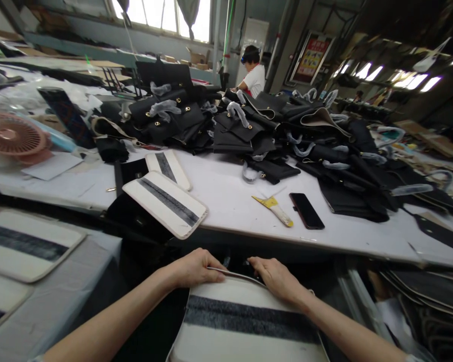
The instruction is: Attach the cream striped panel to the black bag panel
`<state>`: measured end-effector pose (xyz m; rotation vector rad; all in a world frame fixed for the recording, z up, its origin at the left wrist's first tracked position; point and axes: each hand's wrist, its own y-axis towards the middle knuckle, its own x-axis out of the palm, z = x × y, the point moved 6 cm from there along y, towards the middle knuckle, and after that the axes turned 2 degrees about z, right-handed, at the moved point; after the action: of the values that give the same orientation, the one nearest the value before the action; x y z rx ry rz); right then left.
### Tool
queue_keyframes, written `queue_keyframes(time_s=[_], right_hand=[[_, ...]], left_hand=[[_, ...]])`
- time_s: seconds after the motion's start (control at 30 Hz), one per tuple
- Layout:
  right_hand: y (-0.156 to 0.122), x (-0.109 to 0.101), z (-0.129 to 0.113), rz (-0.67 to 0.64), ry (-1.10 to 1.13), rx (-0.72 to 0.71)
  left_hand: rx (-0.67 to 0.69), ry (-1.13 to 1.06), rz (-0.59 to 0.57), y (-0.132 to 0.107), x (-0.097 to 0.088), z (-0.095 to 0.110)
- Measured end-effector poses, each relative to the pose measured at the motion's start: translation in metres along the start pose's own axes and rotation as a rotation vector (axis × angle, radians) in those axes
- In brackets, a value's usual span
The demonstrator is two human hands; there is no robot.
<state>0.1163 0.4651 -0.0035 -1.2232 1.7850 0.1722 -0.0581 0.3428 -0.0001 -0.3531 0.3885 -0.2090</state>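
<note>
A cream panel with a dark grey stripe (249, 314), apparently one side of a bag, lies in front of me below the table edge. My left hand (198, 269) is closed on its upper edge, thumb on the cream face. Over the right part of that edge bends my right hand (277, 279), fingers pressed together just beyond the rim. What those fingertips hold is hidden in the dark gap. Two similar striped pieces, a front one (166, 203) and a back one (169, 168), lie on the table over black material.
Black bags (234, 130) with wrapped handles heap across the white table (226, 196). Near its front edge lie yellow-and-white scissors (274, 208) and a phone (307, 210). A pink fan (13, 136) stands left. More striped panels (30, 244) lie at lower left. A person (253, 75) works behind.
</note>
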Motion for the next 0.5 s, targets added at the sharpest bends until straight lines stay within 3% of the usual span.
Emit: queue_keyframes(time_s=[0.5], right_hand=[[0.004, 0.009, -0.021, -0.069, -0.102, -0.078]], left_hand=[[-0.040, 0.071, 0.041, 0.000, -0.003, 0.005]])
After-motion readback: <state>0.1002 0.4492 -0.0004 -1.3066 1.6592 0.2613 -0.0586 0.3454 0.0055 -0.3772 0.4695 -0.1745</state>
